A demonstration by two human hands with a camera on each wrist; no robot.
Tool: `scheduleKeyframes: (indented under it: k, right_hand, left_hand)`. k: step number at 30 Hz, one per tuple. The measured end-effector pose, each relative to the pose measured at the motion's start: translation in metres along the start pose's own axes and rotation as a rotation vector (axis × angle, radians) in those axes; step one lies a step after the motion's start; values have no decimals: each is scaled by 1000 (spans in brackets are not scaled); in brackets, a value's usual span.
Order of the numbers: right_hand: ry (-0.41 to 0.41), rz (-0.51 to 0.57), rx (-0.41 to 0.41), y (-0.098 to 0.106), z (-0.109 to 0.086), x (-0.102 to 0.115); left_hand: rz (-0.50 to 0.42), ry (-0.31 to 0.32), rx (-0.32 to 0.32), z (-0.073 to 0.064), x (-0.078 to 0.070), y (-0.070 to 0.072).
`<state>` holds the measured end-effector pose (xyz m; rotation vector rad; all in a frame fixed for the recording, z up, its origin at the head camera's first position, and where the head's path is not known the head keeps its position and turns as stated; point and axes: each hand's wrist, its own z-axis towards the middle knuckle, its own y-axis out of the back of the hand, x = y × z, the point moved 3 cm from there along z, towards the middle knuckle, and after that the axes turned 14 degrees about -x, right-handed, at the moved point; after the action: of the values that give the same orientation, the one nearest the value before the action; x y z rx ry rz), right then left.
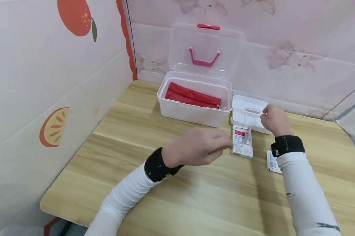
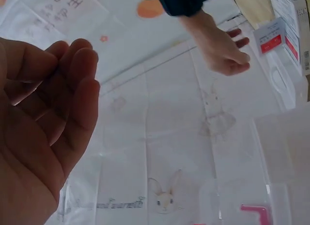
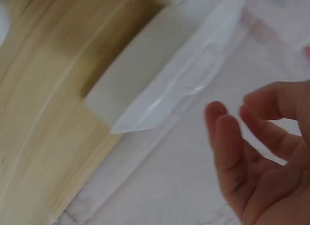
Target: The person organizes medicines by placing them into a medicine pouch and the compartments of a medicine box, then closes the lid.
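Note:
My left hand (image 1: pixel 196 147) hovers over the table, fingers loosely curled. In the left wrist view no object shows in this left hand (image 2: pixel 43 113). My right hand (image 1: pixel 275 120) is raised beside the white tray (image 1: pixel 239 104); its fingers (image 3: pixel 230 152) are bent and apart, with nothing visible between them. Between the hands, a printed medicine box (image 1: pixel 242 151) lies on the table against the tray. A small packet with a red band (image 2: pixel 270 40) shows at that box, blurred in the head view; I cannot tell whether it touches it.
A clear plastic box (image 1: pixel 189 113) with its lid (image 1: pixel 207 39) raised stands at the back, holding a red zipped pouch (image 1: pixel 192 95). A white packet (image 1: pixel 273 164) lies by the right wrist. Walls border the table (image 1: pixel 121 137) at the left and back.

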<state>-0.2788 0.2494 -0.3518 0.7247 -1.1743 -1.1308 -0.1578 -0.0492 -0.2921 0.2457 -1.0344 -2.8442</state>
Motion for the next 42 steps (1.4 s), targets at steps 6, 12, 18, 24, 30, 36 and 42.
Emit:
scheduleKeyframes:
  k: [6,12,18,24,30,36,42]
  right_hand:
    - [33,9,-12,-21,25,-19]
    - [108,-74,32,-39,36,-13]
    - [113,-52,-30,-49,45,-11]
    - [160,-49,-38,-59,48,-13]
    - [158,-71,-75,-46,49,-20]
    - [75,-88,-54,-15,50,-21]
    - [77,2,-146,11,34,-23]
  left_hand:
    - [96,-66,30,1,-16,2]
    - [112,-60,38,4,-20,8]
    - [207,-110,20,8,-23,11]
    - [243,-118,54,5,-26,12]
    - [222,-83,64,4,-24,10]
    - [209,-51,106,3,-21,9]
    - [227,-25,129,1,-18,7]
